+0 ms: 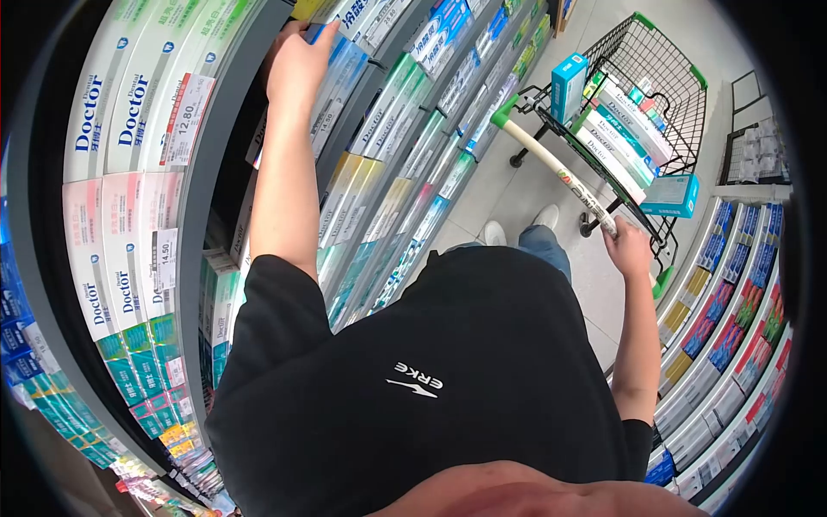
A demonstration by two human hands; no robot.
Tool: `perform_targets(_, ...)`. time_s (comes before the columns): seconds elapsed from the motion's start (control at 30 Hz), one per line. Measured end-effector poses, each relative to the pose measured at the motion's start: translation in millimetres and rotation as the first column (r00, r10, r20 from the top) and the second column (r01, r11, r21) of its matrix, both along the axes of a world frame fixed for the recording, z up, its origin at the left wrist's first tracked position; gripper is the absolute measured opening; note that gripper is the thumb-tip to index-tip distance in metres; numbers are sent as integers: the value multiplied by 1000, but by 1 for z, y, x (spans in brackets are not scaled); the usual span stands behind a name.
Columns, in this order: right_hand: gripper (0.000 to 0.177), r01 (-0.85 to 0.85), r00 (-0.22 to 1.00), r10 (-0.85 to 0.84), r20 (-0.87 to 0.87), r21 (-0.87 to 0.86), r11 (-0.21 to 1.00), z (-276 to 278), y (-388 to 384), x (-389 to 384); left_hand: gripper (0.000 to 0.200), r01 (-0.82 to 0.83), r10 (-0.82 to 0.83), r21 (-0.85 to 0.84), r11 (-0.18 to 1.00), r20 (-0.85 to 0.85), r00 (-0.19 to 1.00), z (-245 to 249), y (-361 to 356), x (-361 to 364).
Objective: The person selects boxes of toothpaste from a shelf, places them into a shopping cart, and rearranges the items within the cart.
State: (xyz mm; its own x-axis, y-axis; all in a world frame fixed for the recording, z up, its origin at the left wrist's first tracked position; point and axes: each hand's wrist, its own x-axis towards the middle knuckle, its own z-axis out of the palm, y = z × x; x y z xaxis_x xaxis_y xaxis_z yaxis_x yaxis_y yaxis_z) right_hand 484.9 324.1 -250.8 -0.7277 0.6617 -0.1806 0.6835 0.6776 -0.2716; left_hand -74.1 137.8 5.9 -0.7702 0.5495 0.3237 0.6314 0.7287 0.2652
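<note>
At the upper left, my left hand (pixel 297 69) reaches in at the shelf edge, its thumb raised against a blue toothpaste box (pixel 343 73). Blue shows between thumb and fingers, which close around it; the fingertips are partly hidden. On my right side, my right hand (pixel 630 248) is wrapped around the end of the pale handle (pixel 556 164) of a shopping cart (pixel 689 65). Inside the cart lie several toothpaste boxes (pixel 616 142), white and teal. A turquoise box (pixel 568 86) stands at the cart's near left corner, and another turquoise box (pixel 672 196) sits at its near right.
Curved shelves with white Doctor toothpaste boxes (pixel 121 121) and price tags (pixel 185 121) run close along my left. More packed shelves (pixel 724 319) bend along the right. My shoes (pixel 544 217) stand on the grey tiled floor (pixel 482 185) between shelf and cart.
</note>
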Motion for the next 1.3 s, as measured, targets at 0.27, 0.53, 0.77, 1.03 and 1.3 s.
perform_targets(0.27, 32, 8, 1000, -9, -28, -37, 999, 1, -13, -11, 84, 9, -23, 88, 996, 163, 986, 3, 3, -15)
perform_targets(0.53, 33, 5, 1000, -6, -24, -46, 999, 3, -22, -20, 90, 13, -42, 100, 995, 289, 956, 6, 4, -19)
perform_targets(0.77, 36, -5, 1000, 4, -28, -38, 999, 3, -28, -23, 97, 48, -54, 35, 998, 191, 980, -2, -8, -31)
perform_targets(1.03, 38, -9, 1000, 8, -21, -47, 999, 6, -31, -28, 111, 80, -35, -225, 971, 198, 980, 15, -74, 3)
perform_targets(1.3, 38, 1, 1000, -2, -24, -44, 999, 5, -33, -31, 98, 72, 30, -297, 952, 324, 946, 17, -85, -3)
